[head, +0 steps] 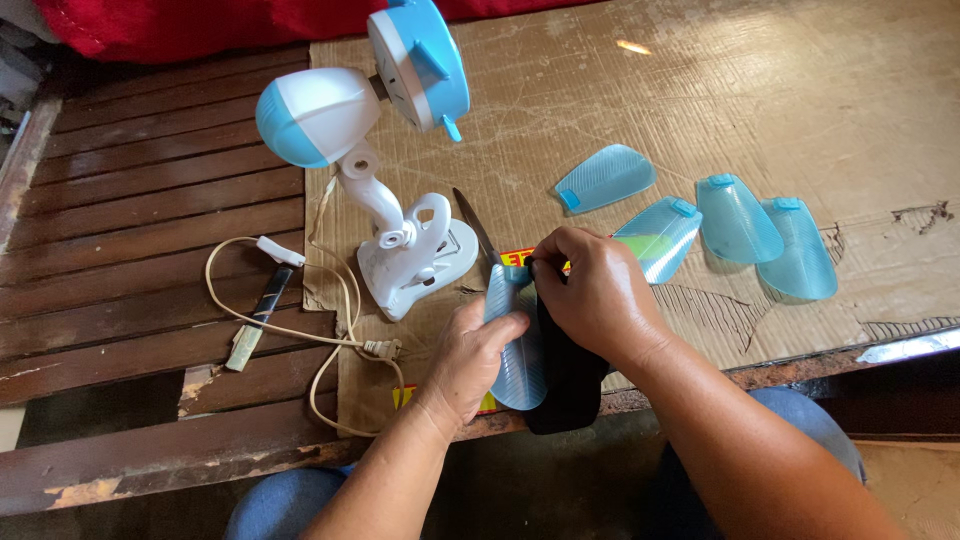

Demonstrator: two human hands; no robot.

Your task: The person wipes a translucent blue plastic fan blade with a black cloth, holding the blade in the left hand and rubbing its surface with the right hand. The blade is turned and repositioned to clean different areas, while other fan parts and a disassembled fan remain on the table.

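Left hand: we close our fingers on the lower half of a pale blue fan blade, thumb across its ribbed face.
Right hand: we pinch the top end of the same blade, fingertips curled over its tab; the grip is closed.
Blade held: it stands lengthwise from 12 to 6 o'clock at the near table edge, lying over a black object that we cannot identify.
Loose blades: four more lie on the cardboard sheet at our 1 to 2 o'clock, apart from our hands.
Fan body: white and blue, on its stand at 11 o'clock, near the left hand.
Knife: at 12 o'clock, just beyond the held blade.
Cord: cream, looped at 9 o'clock on the wooden slats.
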